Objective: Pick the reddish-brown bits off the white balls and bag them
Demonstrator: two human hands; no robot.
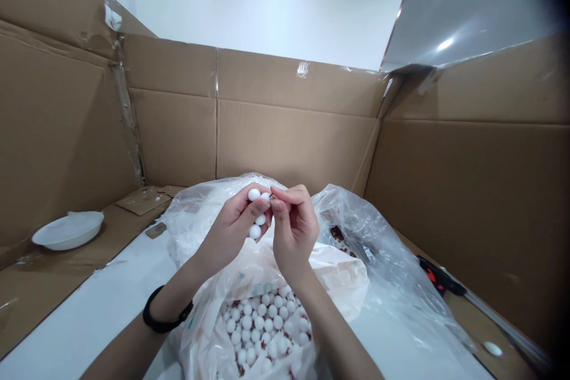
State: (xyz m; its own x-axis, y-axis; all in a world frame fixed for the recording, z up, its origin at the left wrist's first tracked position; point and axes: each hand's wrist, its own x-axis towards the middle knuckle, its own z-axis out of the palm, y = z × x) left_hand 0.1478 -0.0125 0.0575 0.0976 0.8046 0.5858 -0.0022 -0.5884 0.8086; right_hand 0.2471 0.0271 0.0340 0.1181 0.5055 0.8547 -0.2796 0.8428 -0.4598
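My left hand (243, 217) is closed around several small white balls (255, 231), which show between the thumb and fingers. My right hand (294, 219) meets it at the fingertips, thumb and forefinger pinched beside one of the balls. A tiny dark bit shows at that pinch, too small to name. Both hands are above an open plastic bag (209, 320) full of white balls (267, 323) with reddish-brown bits among them. Behind the hands lies a larger clear plastic bag (378, 237), with brown pieces (341, 237) visible inside on the right.
Cardboard walls (285, 136) enclose the white table (120, 303) at the back and sides. On the left is a white bowl (69, 230). A black-and-red handled tool with a metal rod (439, 279) lies at the right, near a loose white piece (493, 348).
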